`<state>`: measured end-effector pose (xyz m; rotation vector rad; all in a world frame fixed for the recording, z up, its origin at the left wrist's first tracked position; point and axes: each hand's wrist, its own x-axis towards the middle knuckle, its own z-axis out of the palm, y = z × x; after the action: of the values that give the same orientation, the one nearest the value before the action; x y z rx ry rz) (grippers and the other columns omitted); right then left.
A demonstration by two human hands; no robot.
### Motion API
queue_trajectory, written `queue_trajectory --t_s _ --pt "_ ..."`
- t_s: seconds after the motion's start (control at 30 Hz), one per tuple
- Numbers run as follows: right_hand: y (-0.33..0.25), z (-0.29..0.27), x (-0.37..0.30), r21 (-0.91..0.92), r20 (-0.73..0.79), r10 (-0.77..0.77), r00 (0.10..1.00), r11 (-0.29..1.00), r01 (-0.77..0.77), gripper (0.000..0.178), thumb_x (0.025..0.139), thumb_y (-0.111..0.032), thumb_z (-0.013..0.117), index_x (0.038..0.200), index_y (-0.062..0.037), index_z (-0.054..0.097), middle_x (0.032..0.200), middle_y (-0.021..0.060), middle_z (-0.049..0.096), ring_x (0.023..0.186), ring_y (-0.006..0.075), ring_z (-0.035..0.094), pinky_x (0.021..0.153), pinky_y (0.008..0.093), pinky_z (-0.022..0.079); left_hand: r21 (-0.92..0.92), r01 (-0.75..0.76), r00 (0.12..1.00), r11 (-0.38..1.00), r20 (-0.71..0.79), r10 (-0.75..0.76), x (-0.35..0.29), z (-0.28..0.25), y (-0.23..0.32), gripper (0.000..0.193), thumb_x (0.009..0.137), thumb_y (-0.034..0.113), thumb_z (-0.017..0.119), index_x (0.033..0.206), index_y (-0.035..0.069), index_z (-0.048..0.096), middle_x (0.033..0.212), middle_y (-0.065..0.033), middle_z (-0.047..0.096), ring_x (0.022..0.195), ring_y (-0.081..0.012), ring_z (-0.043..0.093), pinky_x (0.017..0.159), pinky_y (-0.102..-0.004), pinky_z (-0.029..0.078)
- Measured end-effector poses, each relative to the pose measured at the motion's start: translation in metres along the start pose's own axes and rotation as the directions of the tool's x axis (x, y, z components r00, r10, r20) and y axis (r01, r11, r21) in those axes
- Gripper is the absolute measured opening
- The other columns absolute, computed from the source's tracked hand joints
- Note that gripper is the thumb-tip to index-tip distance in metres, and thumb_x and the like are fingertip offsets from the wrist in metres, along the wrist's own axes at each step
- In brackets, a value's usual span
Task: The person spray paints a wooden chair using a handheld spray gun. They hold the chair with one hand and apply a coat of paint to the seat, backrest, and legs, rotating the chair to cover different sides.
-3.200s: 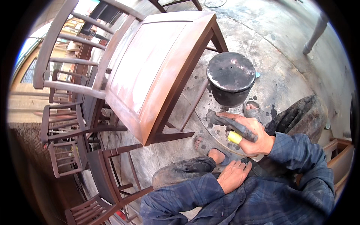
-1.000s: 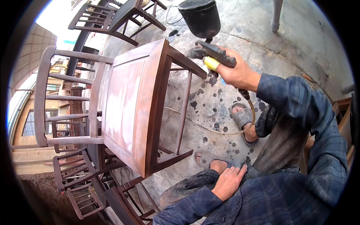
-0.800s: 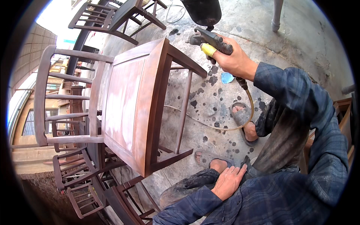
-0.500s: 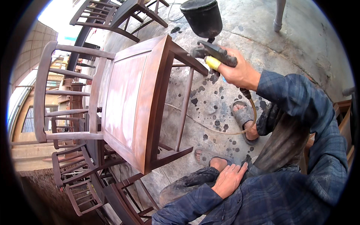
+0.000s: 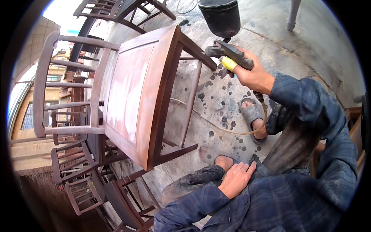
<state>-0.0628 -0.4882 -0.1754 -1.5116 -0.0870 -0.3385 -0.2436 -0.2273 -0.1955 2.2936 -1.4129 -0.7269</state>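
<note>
My right hand (image 5: 258, 77) is wrapped round the grip of a dark spray gun (image 5: 236, 55) with a black cup (image 5: 220, 21) on top. Yellow wrapping (image 5: 228, 63) covers a finger near the trigger. The gun's nozzle end is at the left, beside the front edge of a brown wooden chair (image 5: 133, 92) and apart from it. That chair has a panelled seat with pale glossy patches and a spindled back at the left. My left hand (image 5: 237, 181) lies flat on my leg, fingers stretched out, holding nothing.
A hose (image 5: 232, 132) runs from the gun across the dark-spotted concrete floor (image 5: 189, 94). More wooden chairs stand at the lower left (image 5: 116, 197) and the far left (image 5: 131, 11). A grey leg (image 5: 293, 15) stands at the far right. My sandalled feet (image 5: 253, 116) are below the gun.
The whole view has shifted a little, with the chair sitting higher in it. My right hand and the spray gun have moved slightly right, away from the chair. My left hand stays on my leg.
</note>
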Motion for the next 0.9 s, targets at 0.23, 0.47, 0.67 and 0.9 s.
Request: queue_trajectory --t_s 0.23,0.47,0.67,0.9 --pt "-0.021 0.012 -0.039 0.006 0.174 0.019 0.985 1.0 -0.02 0.046 0.097 -0.016 0.065 0.141 -0.0041 0.057 0.08 -0.003 0.06 0.067 0.0041 0.051 0.058 0.0249 0.044 0.035 0.002 1.0 0.999 0.024 -0.003 0.001 -0.003 0.003 0.048 0.09 0.007 0.053 0.137 -0.004 0.054 0.095 -0.012 0.06 0.09 -0.0264 0.06 0.082 -0.0367 0.048" --pt "-0.017 0.034 -0.071 -0.043 0.287 -0.237 0.928 0.965 0.26 0.045 0.094 -0.013 0.066 0.136 -0.0003 0.058 0.115 0.0149 0.072 0.094 0.0188 0.071 0.079 0.0343 0.055 0.015 0.016 1.0 1.0 0.023 -0.017 0.002 -0.001 0.002 0.049 0.089 0.008 0.053 0.137 -0.003 0.054 0.096 -0.0114 0.061 0.091 -0.0269 0.06 0.083 -0.0369 0.048" --pt "-0.013 0.029 -0.075 -0.155 0.301 0.021 0.953 0.987 0.028 0.045 0.094 -0.009 0.064 0.138 -0.0018 0.057 0.119 0.017 0.068 0.097 0.0193 0.068 0.084 0.0339 0.053 0.031 0.009 1.0 0.999 0.027 -0.01 -0.001 0.002 0.003 0.049 0.089 0.01 0.054 0.137 -0.002 0.054 0.096 -0.0103 0.061 0.092 -0.0268 0.06 0.083 -0.0375 0.048" --pt "0.03 0.024 -0.029 -0.31 0.038 0.059 0.998 0.95 -0.044 0.04 0.094 -0.012 0.065 0.133 -0.0022 0.06 0.09 0.0102 0.069 0.077 0.0123 0.059 0.073 0.03 0.051 0.075 -0.029 0.998 0.997 -0.059 0.034 -0.004 0.0 0.004 0.047 0.088 0.01 0.055 0.134 -0.003 0.056 0.092 -0.0089 0.059 0.089 -0.0247 0.059 0.079 -0.0358 0.047"
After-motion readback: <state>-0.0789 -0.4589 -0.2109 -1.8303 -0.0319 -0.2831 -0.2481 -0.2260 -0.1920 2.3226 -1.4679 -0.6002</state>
